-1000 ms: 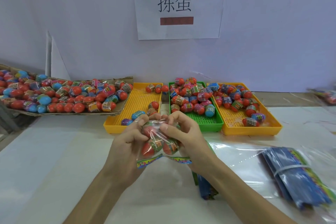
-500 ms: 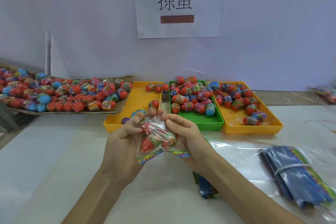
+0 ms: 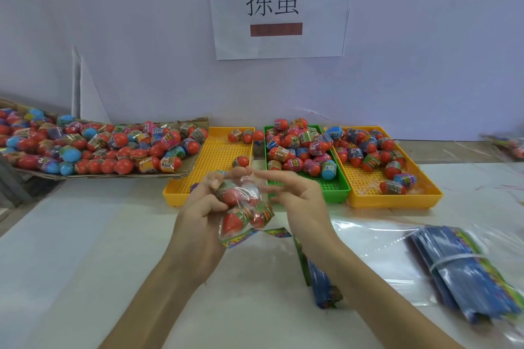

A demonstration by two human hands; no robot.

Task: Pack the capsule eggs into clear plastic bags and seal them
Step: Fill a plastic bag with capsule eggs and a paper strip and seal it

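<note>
My left hand grips the bag of eggs, fingers curled round it. Right hand fingers nearly straight, tips at the bag's top, above the table's middle.

We face a pale wall with a paper sign (two black characters), above our white worktop.

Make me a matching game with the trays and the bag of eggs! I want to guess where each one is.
Things:
1. green tray
2. cardboard tray
3. bag of eggs
4. bundle of blue bags

Places:
A. far left, heaped with eggs
B. in the left hand
C. between two yellow trays
D. on the table at the right

Pairs: 1-C, 2-A, 3-B, 4-D
</note>
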